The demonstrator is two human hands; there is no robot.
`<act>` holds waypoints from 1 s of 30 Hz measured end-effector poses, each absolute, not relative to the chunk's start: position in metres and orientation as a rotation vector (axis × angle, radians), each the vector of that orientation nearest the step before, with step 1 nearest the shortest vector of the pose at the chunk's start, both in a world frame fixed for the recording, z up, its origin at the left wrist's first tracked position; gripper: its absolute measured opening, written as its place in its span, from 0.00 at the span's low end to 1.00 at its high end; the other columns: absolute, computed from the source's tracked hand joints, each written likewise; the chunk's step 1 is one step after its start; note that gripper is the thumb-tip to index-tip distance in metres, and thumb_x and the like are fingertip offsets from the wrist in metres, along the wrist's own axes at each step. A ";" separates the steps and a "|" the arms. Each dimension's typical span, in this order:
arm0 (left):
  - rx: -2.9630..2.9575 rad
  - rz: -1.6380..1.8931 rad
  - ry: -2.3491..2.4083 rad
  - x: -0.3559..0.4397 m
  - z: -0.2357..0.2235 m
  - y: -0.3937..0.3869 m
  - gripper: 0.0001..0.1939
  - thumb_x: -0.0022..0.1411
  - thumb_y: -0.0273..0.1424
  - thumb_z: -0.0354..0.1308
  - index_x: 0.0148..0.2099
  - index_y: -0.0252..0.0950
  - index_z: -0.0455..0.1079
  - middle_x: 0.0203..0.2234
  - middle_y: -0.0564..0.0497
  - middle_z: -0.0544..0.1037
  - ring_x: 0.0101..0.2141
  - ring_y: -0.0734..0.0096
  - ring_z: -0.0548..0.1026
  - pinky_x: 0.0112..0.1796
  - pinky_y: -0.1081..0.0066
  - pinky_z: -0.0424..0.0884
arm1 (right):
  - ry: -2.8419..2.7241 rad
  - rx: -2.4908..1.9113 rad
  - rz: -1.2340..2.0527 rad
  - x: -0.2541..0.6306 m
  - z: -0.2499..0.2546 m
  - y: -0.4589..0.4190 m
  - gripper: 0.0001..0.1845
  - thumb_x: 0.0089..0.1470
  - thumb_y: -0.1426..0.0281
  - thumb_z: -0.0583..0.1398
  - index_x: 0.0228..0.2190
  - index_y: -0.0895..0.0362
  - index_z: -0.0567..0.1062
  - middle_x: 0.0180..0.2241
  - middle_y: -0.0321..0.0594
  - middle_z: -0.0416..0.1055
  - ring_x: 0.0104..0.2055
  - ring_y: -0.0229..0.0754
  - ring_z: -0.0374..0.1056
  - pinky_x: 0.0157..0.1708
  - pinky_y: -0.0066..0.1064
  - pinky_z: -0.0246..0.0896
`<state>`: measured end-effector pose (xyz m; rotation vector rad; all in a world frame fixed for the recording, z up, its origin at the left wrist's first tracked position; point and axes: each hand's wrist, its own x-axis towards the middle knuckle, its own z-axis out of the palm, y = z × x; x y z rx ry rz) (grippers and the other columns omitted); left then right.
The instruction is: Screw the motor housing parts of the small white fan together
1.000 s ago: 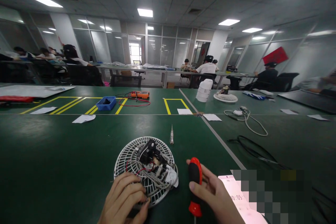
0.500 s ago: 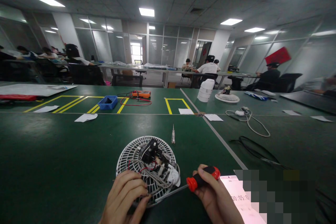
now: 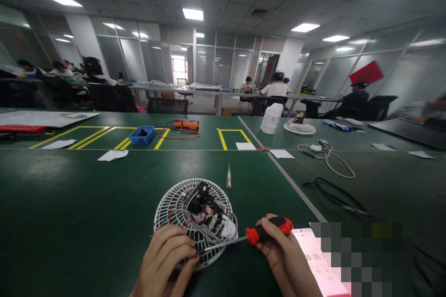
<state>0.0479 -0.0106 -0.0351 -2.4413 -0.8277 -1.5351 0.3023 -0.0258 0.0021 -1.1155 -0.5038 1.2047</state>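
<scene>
My right hand (image 3: 277,241) grips the red and black handle of a screwdriver (image 3: 270,230). Its metal shaft reaches left across the near part of a round white fan grille (image 3: 167,199). At the shaft's tip, the thumb and fingers of my left hand (image 3: 170,253) are pinched together; anything between them is too small or hidden to make out. On the grille lies a fan motor assembly (image 3: 200,197) with a black housing, a white part, red wires and a coiled grey cord. A small clear-handled screwdriver (image 3: 229,178) lies beyond the grille.
A blue bin (image 3: 141,135) and an orange multimeter (image 3: 186,124) with red leads sit at the table's far left. Toward the far right are white cylindrical parts (image 3: 272,118), another fan grille (image 3: 299,128) and cables (image 3: 327,153). A lit phone (image 3: 313,260) lies by my right wrist.
The screwdriver's shaft has risen slightly and lies flatter, its tip now right at my left fingertips. My left hand has hardly moved.
</scene>
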 end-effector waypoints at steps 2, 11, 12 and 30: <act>-2.438 -1.533 -0.848 0.047 -0.036 -0.010 0.08 0.62 0.19 0.60 0.41 0.36 0.73 0.34 0.49 0.81 0.44 0.66 0.76 0.49 0.64 0.72 | -0.513 -1.112 1.229 0.304 0.001 -0.026 0.19 0.45 0.61 0.75 0.33 0.55 0.76 0.33 0.37 0.73 0.35 0.43 0.70 0.30 0.32 0.69; -2.452 -1.566 -0.870 0.048 -0.036 -0.011 0.08 0.62 0.18 0.60 0.40 0.36 0.72 0.34 0.49 0.80 0.44 0.65 0.76 0.49 0.65 0.72 | -0.539 -1.101 1.248 0.306 0.002 -0.028 0.17 0.46 0.61 0.75 0.31 0.55 0.75 0.32 0.37 0.72 0.36 0.43 0.68 0.32 0.32 0.68; -2.446 -1.579 -0.860 0.049 -0.036 -0.011 0.08 0.62 0.18 0.60 0.40 0.36 0.72 0.34 0.49 0.80 0.44 0.66 0.76 0.49 0.65 0.71 | -0.542 -1.098 1.249 0.306 0.003 -0.028 0.17 0.46 0.62 0.75 0.31 0.55 0.75 0.32 0.37 0.72 0.36 0.43 0.68 0.32 0.32 0.68; -2.462 -1.607 -0.874 0.045 -0.041 -0.011 0.10 0.62 0.18 0.60 0.43 0.35 0.73 0.35 0.48 0.81 0.43 0.66 0.77 0.46 0.66 0.75 | -0.512 -0.989 1.222 0.305 0.002 -0.033 0.28 0.40 0.66 0.77 0.44 0.52 0.76 0.35 0.38 0.78 0.43 0.46 0.73 0.49 0.40 0.68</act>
